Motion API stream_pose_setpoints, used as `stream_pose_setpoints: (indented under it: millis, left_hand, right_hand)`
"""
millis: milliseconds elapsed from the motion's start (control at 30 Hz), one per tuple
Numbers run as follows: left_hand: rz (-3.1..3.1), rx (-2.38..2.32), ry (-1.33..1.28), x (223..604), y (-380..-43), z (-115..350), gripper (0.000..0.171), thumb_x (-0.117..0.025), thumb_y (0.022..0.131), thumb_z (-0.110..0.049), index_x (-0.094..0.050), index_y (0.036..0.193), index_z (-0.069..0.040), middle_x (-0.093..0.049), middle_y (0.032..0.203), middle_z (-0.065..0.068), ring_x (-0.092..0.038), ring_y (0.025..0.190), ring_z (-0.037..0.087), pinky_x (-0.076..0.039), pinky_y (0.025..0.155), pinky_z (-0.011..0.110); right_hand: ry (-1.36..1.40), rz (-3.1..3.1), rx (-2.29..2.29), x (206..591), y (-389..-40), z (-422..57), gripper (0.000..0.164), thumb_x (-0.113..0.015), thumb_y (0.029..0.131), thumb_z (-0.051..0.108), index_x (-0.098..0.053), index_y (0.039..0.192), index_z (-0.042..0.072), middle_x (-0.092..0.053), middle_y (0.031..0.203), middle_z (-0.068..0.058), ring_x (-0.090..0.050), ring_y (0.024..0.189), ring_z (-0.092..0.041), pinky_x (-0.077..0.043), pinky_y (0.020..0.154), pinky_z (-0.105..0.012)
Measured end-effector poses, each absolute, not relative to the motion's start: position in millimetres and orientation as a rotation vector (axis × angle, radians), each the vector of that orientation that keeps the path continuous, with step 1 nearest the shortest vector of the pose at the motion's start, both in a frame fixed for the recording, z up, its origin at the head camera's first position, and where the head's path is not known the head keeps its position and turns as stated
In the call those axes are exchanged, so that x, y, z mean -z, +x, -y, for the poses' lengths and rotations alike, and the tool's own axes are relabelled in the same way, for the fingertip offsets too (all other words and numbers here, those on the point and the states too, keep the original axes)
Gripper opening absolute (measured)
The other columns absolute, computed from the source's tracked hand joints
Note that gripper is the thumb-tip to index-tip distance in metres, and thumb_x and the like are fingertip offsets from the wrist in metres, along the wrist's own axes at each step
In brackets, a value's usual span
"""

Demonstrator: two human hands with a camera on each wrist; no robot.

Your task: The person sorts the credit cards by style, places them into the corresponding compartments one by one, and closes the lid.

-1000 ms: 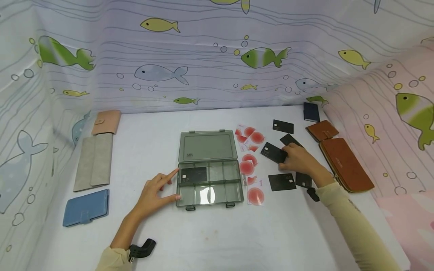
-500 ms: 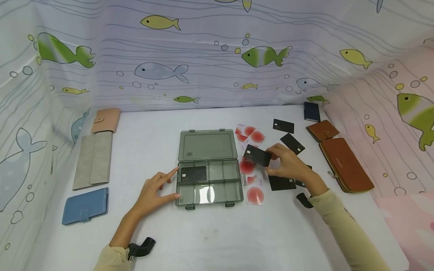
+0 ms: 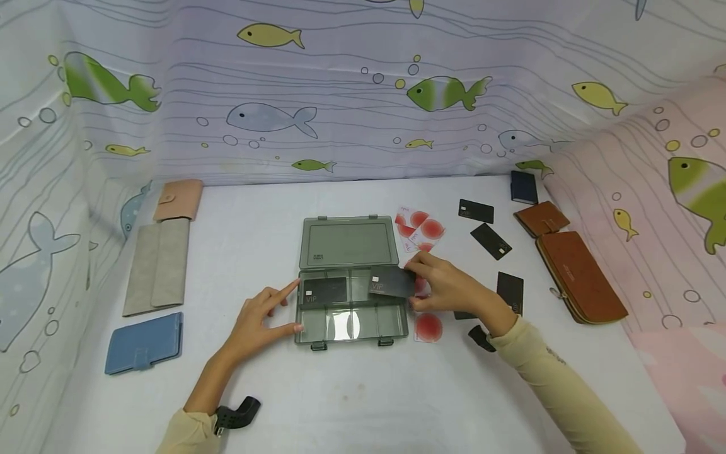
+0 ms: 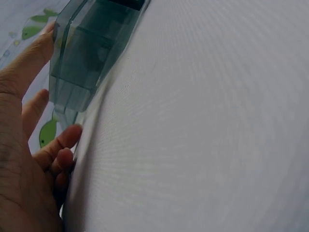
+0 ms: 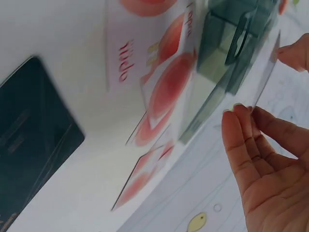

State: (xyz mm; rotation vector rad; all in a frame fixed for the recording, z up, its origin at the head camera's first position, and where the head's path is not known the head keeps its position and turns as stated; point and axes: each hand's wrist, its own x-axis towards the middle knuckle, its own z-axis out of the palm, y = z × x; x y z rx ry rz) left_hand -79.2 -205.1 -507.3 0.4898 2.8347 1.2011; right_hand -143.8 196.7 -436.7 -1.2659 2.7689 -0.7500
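The right hand [image 3: 442,284] has its thumb and fingers pinched on the right end of a black card [image 3: 391,282], held above the right-hand compartments of the box's upper row; whether it touches their walls I cannot tell. The card is thin and rectangular, slightly tilted, with a small pale chip square and "VIP" lettering. The left hand [image 3: 258,321] keeps index finger and thumb spread, both tips against the left wall of the box [image 3: 388,318], a translucent grey-green case with two rows of compartments. A second black card [image 3: 325,291] lies in the left part of the upper row. The lid [image 3: 348,243] lies opened back beyond the far edge; two latches line the near one.

Just beside the right edge are red-and-white cards [image 3: 428,232], partly under the hand. White counter [image 3: 397,397] stretches broadly before the box, and leftward to a grey wallet [image 3: 155,268].
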Motion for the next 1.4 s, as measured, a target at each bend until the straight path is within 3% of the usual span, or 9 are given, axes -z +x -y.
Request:
stream_pose_setpoints:
  millis: [333,667,1133,1400]
  left_hand:
    - [-2.845,-1.200,0.495,507.7,-79.7,204.7,0.086,-0.085,0.075,-0.036,-0.044,0.150,-0.034,-0.051,0.100,-0.005,-0.035,0.075,0.011,-0.022,0.077,0.036]
    - [-2.843,-1.208,0.495,510.0,-80.0,203.6,0.086,-0.085,0.075,-0.036,-0.044,0.150,-0.035,-0.051,0.100,-0.005,-0.035,0.075,0.011,-0.022,0.077,0.036]
    - [-2.843,-1.217,0.507,508.4,-81.1,202.9,0.086,-0.086,0.075,-0.034,-0.045,0.150,-0.033,-0.052,0.101,-0.004,-0.036,0.076,0.011,-0.022,0.077,0.037]
    - [-2.860,-1.200,0.506,510.8,-81.0,203.9,0.086,-0.086,0.074,-0.034,-0.044,0.150,-0.035,-0.053,0.100,-0.004,-0.035,0.075,0.010,-0.022,0.076,0.037]
  right_hand:
    - [-1.354,-2.755,0.603,437.6,-147.6,-179.7,0.046,-0.078,0.073,0.018,-0.069,0.112,-0.005,-0.058,0.104,-0.008,-0.056,0.084,-0.014,-0.050,0.075,-0.027]
    - [-1.337,-2.764,0.641,436.7,-144.3,-182.8,0.058,-0.082,0.076,0.024,-0.066,0.123,-0.006,-0.061,0.116,-0.013,-0.062,0.098,-0.021,-0.054,0.085,-0.034]
    - [-0.977,-2.858,0.594,450.4,-115.6,-269.6,0.061,-0.087,0.073,0.027,-0.067,0.122,-0.002,-0.062,0.116,-0.012,-0.062,0.106,-0.026,-0.054,0.089,-0.043]
    - [-0.852,-2.881,0.563,460.9,-101.7,-309.9,0.060,-0.090,0.070,0.020,-0.068,0.120,-0.003,-0.063,0.116,-0.013,-0.061,0.107,-0.028,-0.053,0.089,-0.046]
